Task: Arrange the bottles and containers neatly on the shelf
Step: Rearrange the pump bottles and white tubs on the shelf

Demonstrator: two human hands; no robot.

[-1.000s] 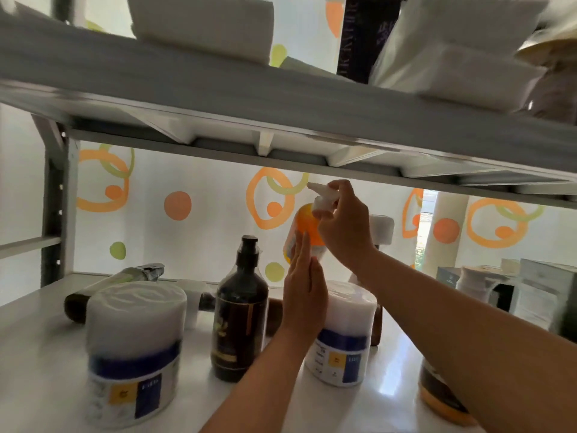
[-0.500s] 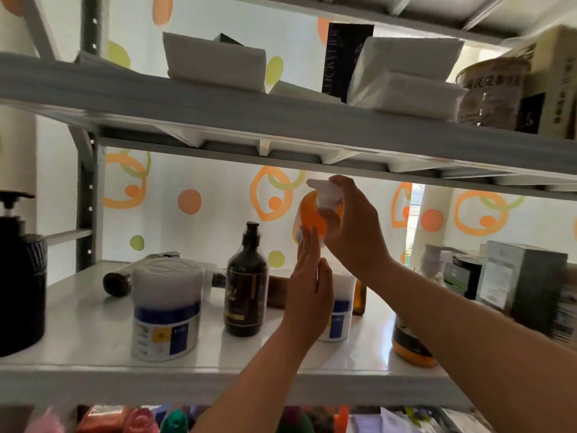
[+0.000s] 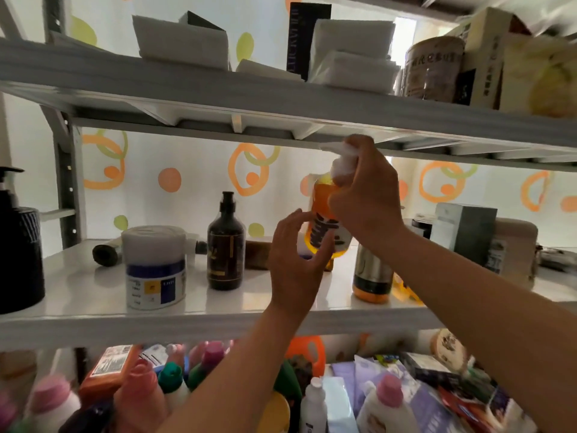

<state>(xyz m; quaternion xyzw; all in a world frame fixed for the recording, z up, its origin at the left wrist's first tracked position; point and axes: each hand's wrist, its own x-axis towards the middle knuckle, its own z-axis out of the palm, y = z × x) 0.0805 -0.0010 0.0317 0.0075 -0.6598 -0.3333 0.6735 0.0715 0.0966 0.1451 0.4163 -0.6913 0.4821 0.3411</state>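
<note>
An orange pump bottle [image 3: 321, 220] with a white pump head hangs in the air above the middle shelf [image 3: 93, 310]. My right hand [image 3: 365, 195] grips its neck and pump from the right. My left hand [image 3: 295, 260] curls its fingers round the bottle's lower body from the left. A dark brown pump bottle [image 3: 226, 245] stands upright on the shelf to the left. A white tub with a blue band [image 3: 154, 267] stands nearer the front edge. Behind my left hand a second white tub is almost hidden.
A black dispenser [image 3: 18, 242] stands at the far left. A dark bottle [image 3: 107, 253] lies on its side at the back. An orange-based metal bottle [image 3: 373, 273], a grey box [image 3: 465, 229] and a beige jar [image 3: 512, 248] stand right. The upper shelf [image 3: 187, 89] hangs just above the pump.
The orange bottle has come forward and lower, away from the shelf's back. My left hand went from flat fingers against it to curled round its base. The camera pulled back and down.
</note>
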